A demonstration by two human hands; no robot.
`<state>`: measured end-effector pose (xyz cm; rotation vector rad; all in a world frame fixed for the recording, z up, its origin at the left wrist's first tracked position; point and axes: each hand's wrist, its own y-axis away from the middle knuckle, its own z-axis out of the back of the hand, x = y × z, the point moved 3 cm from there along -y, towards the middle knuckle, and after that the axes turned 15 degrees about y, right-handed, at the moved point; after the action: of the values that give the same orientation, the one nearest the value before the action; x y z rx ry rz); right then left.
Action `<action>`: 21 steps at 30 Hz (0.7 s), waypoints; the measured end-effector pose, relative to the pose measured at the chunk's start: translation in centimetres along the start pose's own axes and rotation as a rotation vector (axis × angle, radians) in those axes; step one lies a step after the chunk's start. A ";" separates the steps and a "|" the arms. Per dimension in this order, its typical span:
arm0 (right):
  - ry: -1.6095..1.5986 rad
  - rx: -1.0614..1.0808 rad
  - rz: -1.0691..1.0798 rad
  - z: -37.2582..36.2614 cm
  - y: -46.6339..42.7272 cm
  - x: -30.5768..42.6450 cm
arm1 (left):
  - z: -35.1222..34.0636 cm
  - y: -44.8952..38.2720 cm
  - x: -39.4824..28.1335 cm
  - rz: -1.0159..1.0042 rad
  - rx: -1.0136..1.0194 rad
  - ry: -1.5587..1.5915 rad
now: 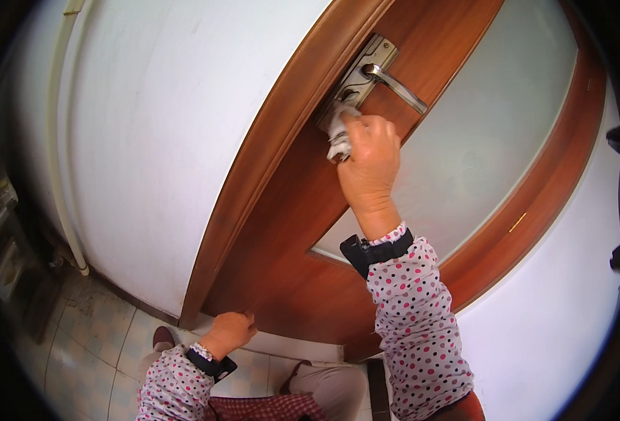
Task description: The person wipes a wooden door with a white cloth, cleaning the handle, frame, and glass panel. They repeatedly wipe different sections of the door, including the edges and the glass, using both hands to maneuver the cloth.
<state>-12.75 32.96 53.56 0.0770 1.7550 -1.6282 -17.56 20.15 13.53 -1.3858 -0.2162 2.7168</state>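
Note:
My right hand (371, 152) grips a crumpled whitish cloth (338, 131) and presses it on the lower end of a metal lock plate (361, 79) on a brown wooden door (289, 263). Above the hand, the metal lever handle (399, 89) sticks out from the plate to the right. Beside the handle, the door carries a frosted glass panel (478, 137). Low down near the foot of the door hangs my left hand (231, 332), its fingers curled; whether anything lies inside them is hidden.
A wooden door frame (247, 163) borders the white wall (157, 131), where a pale pipe (57, 121) runs down to the tiled floor (91, 342). A dark piece of furniture (15, 273) stands at the far left. A brass-coloured hinge (517, 222) shows on the right.

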 end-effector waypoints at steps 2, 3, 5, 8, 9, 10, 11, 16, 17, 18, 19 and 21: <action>-0.001 -0.051 -0.090 -0.2 -0.6 -0.9 | 0.2 0.3 -0.1 0.009 0.002 -0.003; 0.022 -0.058 -0.111 -0.5 -0.9 -1.0 | 0.2 0.4 -0.2 0.014 0.007 0.000; 0.055 -0.094 -0.157 -1.2 -1.3 -0.8 | 0.6 0.6 -0.3 0.030 0.008 0.004; -0.008 -0.196 -0.257 -1.4 -1.2 -1.0 | 1.0 0.7 -0.6 0.049 -0.009 0.013; -0.030 -0.231 -0.308 -1.4 -1.1 -1.2 | 1.1 0.6 -0.7 0.047 -0.014 0.017; -0.055 -0.265 -0.357 -1.4 -1.1 -1.4 | 1.2 0.5 -0.7 0.059 -0.011 0.025; -0.079 -0.296 -0.406 -1.5 -1.1 -1.6 | 1.3 0.4 -0.8 0.041 -0.020 0.019; 0.125 -0.154 -0.299 -2.4 -2.4 -0.8 | 1.2 0.2 -1.6 0.014 0.030 0.036; 0.150 -0.128 -0.280 -2.6 -2.6 -0.7 | 1.1 0.3 -1.8 -0.009 0.026 0.048; 0.171 -0.104 -0.258 -2.6 -2.7 -0.6 | 0.9 0.4 -1.9 -0.019 0.028 0.061; 0.193 -0.084 -0.221 -2.5 -2.8 -0.5 | 0.7 0.5 -2.0 -0.023 0.038 0.075; 0.173 -0.054 -0.196 -2.3 -2.7 -0.6 | 0.4 0.6 -1.9 -0.034 0.037 0.056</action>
<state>-14.68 34.77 55.98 0.0214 1.9897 -1.7559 -16.77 19.28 15.23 -1.4328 -0.1826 2.6369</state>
